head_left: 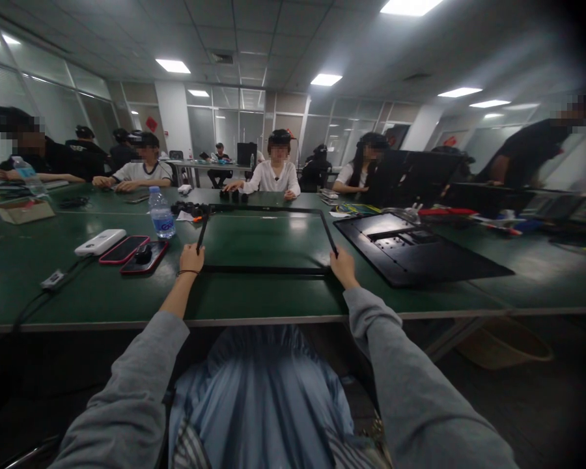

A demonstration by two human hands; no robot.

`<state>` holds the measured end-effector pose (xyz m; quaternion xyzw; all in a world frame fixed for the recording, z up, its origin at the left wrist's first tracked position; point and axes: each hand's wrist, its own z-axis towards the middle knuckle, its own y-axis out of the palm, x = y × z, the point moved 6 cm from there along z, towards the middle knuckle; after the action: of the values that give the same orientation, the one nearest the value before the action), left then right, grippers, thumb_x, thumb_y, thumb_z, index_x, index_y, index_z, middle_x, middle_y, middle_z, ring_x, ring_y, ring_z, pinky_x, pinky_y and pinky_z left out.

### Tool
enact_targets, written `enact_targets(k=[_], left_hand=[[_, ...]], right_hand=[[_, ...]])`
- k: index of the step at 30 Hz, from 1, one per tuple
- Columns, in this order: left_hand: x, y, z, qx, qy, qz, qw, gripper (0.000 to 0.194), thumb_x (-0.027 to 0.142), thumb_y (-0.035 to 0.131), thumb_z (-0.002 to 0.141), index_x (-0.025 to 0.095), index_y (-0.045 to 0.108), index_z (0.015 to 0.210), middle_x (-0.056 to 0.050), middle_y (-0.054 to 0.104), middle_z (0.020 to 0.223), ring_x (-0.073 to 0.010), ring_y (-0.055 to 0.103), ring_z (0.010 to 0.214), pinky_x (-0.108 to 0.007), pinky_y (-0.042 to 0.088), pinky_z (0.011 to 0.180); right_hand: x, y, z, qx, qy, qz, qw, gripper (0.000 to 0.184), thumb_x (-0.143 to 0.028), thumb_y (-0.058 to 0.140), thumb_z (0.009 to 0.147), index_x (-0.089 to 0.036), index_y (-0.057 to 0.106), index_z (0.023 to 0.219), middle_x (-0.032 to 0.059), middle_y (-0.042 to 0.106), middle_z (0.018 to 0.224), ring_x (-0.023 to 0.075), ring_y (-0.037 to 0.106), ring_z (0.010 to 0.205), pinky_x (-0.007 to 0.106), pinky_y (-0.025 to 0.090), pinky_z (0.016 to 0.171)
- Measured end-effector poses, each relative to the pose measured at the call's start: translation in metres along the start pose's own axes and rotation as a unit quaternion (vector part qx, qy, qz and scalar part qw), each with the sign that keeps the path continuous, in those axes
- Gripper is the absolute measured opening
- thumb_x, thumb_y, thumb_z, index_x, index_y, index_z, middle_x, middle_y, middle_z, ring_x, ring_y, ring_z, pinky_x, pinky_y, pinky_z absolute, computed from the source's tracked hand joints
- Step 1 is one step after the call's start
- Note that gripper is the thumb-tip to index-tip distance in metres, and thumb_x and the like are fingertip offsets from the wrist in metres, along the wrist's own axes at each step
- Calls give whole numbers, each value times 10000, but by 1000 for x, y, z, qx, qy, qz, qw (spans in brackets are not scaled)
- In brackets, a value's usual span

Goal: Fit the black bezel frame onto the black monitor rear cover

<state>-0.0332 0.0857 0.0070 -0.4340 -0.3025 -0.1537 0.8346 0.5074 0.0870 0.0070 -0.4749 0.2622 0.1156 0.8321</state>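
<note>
Both of my hands grip a thin black rectangular frame (266, 270), which looks like a monitor bezel, over the green table (268, 301). My left hand (192, 258) is closed round its left side bar near the front corner. On the opposite side bar, my right hand (342, 266) is closed in the same way. Green tabletop shows through the open middle of the frame. Just right of it lies a flat black monitor back panel (420, 257) with a cut-out and fittings in its middle.
Left of the frame are a water bottle (161, 213), two phones (144, 258) and a white power bank (100, 241) with a cable. A cardboard box (25, 212) sits far left. Several people sit round the table, one person (273, 176) straight across. Black monitors (410, 176) stand at right.
</note>
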Motion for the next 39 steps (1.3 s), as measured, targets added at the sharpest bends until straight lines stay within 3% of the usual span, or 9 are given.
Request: enact_targets(k=[3,7,11,15,18,21,25,32,39], left_hand=[[-7,3,-1,-16,-9,12,1000,134,240,664,781,175,735,875,-216,694,1011,-421,631,1147,-561,463,1047],[-9,2,-4,-16,-12,15,1000,153,187,694,724,209,740,869,-176,701,993,-390,620,1176,-540,455,1072],[1,-2,-5,-2,-3,5,1000,298,200,618,812,185,722,1091,-191,673,1163,-362,636,1174,-499,485,1044],[17,-13,-6,57,38,-32,997,454,251,460,958,157,552,1392,-198,570,1406,-331,593,1279,-462,464,1082],[23,-17,-8,80,62,-59,993,487,287,415,998,164,470,1467,-183,573,1433,-330,600,1276,-468,467,1075],[24,-15,-9,61,71,-61,994,516,282,424,995,167,438,1498,-178,574,1445,-331,608,1269,-469,471,1072],[21,-12,-8,46,71,-24,996,501,257,462,964,170,506,1456,-189,586,1405,-339,597,1283,-462,473,1073],[8,3,-6,-61,30,128,990,404,227,531,905,141,657,1279,-213,667,1248,-345,627,1208,-447,499,1030],[3,7,-9,-102,23,178,979,380,258,563,896,174,699,1240,-177,684,1265,-328,618,1208,-440,496,1025]], right_hand=[[4,8,1,-35,18,-18,999,404,-267,518,926,-110,705,1249,203,736,1137,323,685,1082,421,496,971],[5,9,5,-34,22,-11,999,399,-264,534,901,-125,709,1231,178,747,1123,308,691,1078,424,500,979],[2,4,6,-1,8,16,1000,463,-268,491,911,-118,644,1321,175,734,1163,287,684,1087,421,499,991],[-6,-12,3,111,-55,75,989,541,-280,383,950,-65,528,1425,220,648,1339,290,621,1217,437,448,1068],[-9,-16,0,132,-74,89,984,570,-277,354,954,-54,473,1464,228,614,1382,284,592,1250,433,432,1087],[-10,-17,-1,134,-77,91,984,562,-280,355,954,-83,473,1467,211,619,1375,275,587,1245,437,426,1093],[-9,-16,0,134,-70,84,985,535,-265,360,955,-73,533,1425,209,624,1377,284,581,1261,437,419,1104],[6,2,4,11,28,60,998,464,-248,494,919,-101,655,1328,201,710,1241,313,650,1181,447,460,1060],[18,7,10,6,50,104,993,416,-228,558,837,-112,732,1197,177,750,1124,307,683,1126,445,476,1054]])
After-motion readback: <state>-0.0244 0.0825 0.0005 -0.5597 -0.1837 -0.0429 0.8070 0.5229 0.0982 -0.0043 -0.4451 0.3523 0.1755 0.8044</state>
